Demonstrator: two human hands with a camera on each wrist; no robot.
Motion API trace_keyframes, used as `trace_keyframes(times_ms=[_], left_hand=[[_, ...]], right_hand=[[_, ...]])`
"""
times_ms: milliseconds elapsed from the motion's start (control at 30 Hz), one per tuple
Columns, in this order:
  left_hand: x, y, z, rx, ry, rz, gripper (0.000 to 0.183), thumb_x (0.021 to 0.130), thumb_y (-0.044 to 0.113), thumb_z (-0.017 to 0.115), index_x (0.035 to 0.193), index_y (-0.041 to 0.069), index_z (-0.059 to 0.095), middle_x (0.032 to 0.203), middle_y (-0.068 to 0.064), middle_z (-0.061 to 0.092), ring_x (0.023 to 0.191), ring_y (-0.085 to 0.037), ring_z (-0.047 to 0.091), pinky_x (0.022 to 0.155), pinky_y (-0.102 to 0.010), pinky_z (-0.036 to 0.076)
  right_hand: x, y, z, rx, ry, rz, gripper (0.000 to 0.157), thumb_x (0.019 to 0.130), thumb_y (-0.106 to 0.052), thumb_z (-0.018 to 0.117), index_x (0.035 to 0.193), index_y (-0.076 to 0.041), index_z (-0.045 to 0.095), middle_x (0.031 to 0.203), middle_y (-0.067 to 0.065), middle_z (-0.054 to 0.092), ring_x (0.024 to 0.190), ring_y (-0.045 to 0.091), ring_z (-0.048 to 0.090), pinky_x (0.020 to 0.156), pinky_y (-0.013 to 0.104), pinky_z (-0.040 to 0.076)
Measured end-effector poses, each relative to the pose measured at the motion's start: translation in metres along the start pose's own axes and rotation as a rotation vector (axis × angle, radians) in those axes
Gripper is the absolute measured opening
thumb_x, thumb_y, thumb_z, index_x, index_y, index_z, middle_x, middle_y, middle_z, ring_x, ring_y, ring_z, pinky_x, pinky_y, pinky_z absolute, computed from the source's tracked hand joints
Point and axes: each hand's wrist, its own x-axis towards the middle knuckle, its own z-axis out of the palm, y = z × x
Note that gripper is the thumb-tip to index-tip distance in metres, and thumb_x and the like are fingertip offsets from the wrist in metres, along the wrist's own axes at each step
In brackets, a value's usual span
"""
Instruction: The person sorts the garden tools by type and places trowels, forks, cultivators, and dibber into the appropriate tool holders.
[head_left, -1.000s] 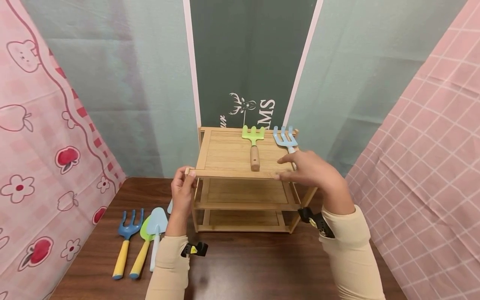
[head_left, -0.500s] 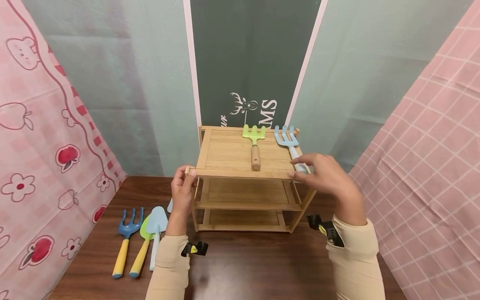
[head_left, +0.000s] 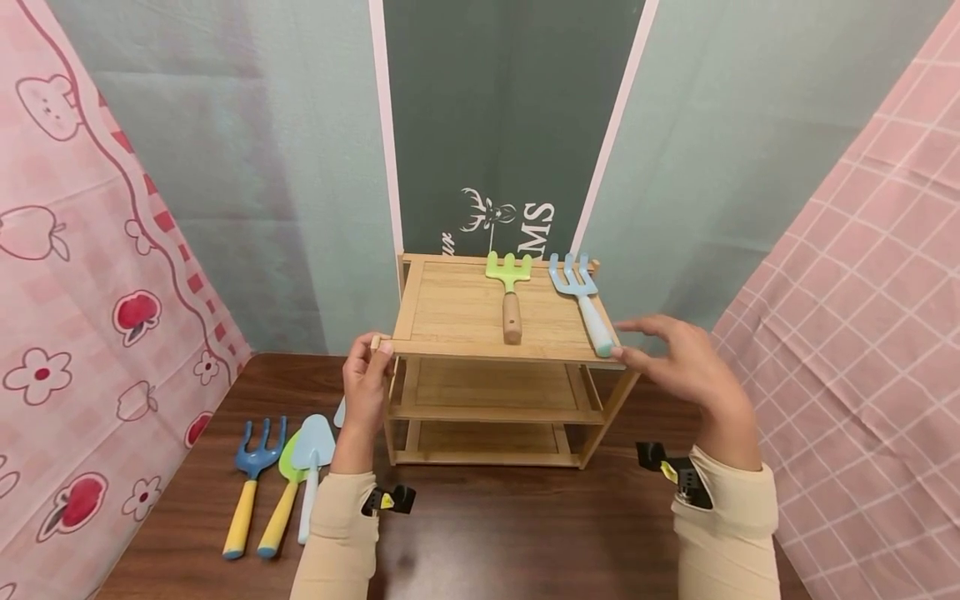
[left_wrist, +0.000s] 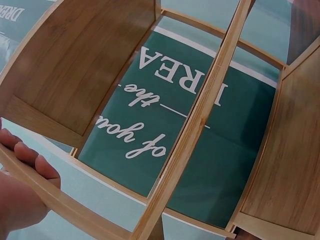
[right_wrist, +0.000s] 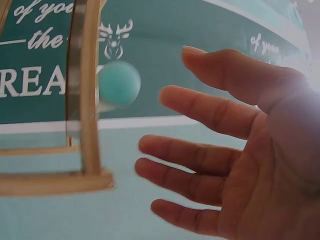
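Observation:
A three-tier wooden shelf rack (head_left: 450,321) stands on the table. My left hand (head_left: 366,375) grips its front left corner; in the left wrist view, curled fingers (left_wrist: 35,160) wrap a wooden bar. On the top board lie two small rakes, tines toward the back: a green one with a wooden handle (head_left: 512,312) near the middle, and a light-blue one (head_left: 592,321) along the right edge. Just right of that blue handle is my right hand (head_left: 686,362), its fingers spread and holding nothing. The right wrist view shows the handle's turquoise end (right_wrist: 120,84) apart from the fingertips.
Left of the rack, a blue fork with a yellow handle (head_left: 243,508), a green-headed tool with a yellow handle (head_left: 279,521) and a light-blue trowel (head_left: 313,442) lie on the brown table (head_left: 480,533). Another light-blue piece (head_left: 341,413) shows behind my left wrist. Fabric hangs around three sides.
My right hand has drawn away to the right from the light-blue rake, uncovering its handle. The rake stays on the top board; my left hand keeps its grip on the corner.

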Motion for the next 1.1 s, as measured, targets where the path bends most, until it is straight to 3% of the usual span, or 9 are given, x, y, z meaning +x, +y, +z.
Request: trace_keyframes(times_ms=[200, 433, 600, 733, 900, 1000, 1100], left_hand=[[0.000, 0.000, -0.001, 0.010, 0.003, 0.002, 0.011, 0.092, 0.003, 0.052, 0.096, 0.012, 0.057, 0.078, 0.000, 0.047, 0.068, -0.017, 0.039, 0.062, -0.027, 0.033], [0.000, -0.001, 0.000, -0.013, 0.009, 0.000, 0.012, 0.091, 0.003, 0.052, 0.094, 0.013, 0.058, 0.078, 0.000, 0.047, 0.067, -0.015, 0.040, 0.062, -0.027, 0.033], [0.000, -0.002, 0.000, 0.001, -0.001, -0.004, 0.009, 0.092, 0.004, 0.052, 0.096, 0.011, 0.057, 0.077, 0.000, 0.045, 0.067, -0.012, 0.041, 0.062, -0.026, 0.034], [-0.001, -0.004, -0.001, 0.006, -0.007, -0.004, 0.008, 0.092, 0.004, 0.052, 0.096, 0.010, 0.056, 0.076, -0.001, 0.045, 0.067, -0.016, 0.040, 0.061, -0.027, 0.034], [0.000, -0.003, -0.001, 0.003, -0.008, 0.000, 0.009, 0.093, 0.003, 0.051, 0.096, 0.009, 0.056, 0.077, -0.001, 0.045, 0.067, -0.017, 0.040, 0.061, -0.025, 0.034], [0.000, -0.003, 0.000, -0.001, -0.009, -0.001, 0.010, 0.093, 0.003, 0.050, 0.096, 0.010, 0.056, 0.078, -0.001, 0.045, 0.067, -0.016, 0.040, 0.061, -0.025, 0.034], [0.000, -0.002, 0.001, -0.008, -0.005, 0.000, 0.011, 0.092, 0.003, 0.051, 0.095, 0.012, 0.056, 0.077, -0.001, 0.045, 0.067, -0.015, 0.040, 0.061, -0.025, 0.034]], right_hand=[[-0.006, 0.016, 0.009, 0.055, 0.079, 0.013, 0.036, 0.087, -0.027, 0.066, 0.115, -0.005, 0.063, 0.118, 0.022, 0.058, 0.111, 0.042, 0.049, 0.088, 0.057, 0.036], [-0.010, 0.031, 0.028, 0.107, 0.252, 0.013, 0.033, 0.085, -0.018, 0.069, 0.114, -0.004, 0.064, 0.116, 0.023, 0.058, 0.109, 0.042, 0.050, 0.085, 0.056, 0.038], [-0.014, 0.042, 0.046, 0.176, 0.342, 0.069, 0.035, 0.084, -0.018, 0.070, 0.115, -0.003, 0.064, 0.118, 0.023, 0.057, 0.107, 0.043, 0.051, 0.085, 0.055, 0.040], [-0.017, 0.049, 0.062, 0.253, 0.407, 0.125, 0.035, 0.084, -0.016, 0.070, 0.115, -0.001, 0.064, 0.117, 0.019, 0.059, 0.107, 0.032, 0.053, 0.087, 0.039, 0.043], [-0.016, 0.054, 0.081, 0.435, 0.513, 0.180, 0.031, 0.086, -0.010, 0.067, 0.115, 0.002, 0.063, 0.113, 0.016, 0.062, 0.102, 0.011, 0.056, 0.082, 0.017, 0.041], [-0.013, 0.055, 0.090, 0.601, 0.557, 0.186, 0.031, 0.087, -0.002, 0.063, 0.116, 0.008, 0.058, 0.109, 0.016, 0.062, 0.100, 0.007, 0.056, 0.082, 0.017, 0.041], [-0.011, 0.054, 0.097, 0.736, 0.570, 0.250, 0.028, 0.089, -0.001, 0.058, 0.115, 0.006, 0.056, 0.102, 0.006, 0.064, 0.092, 0.007, 0.056, 0.075, 0.017, 0.041]])
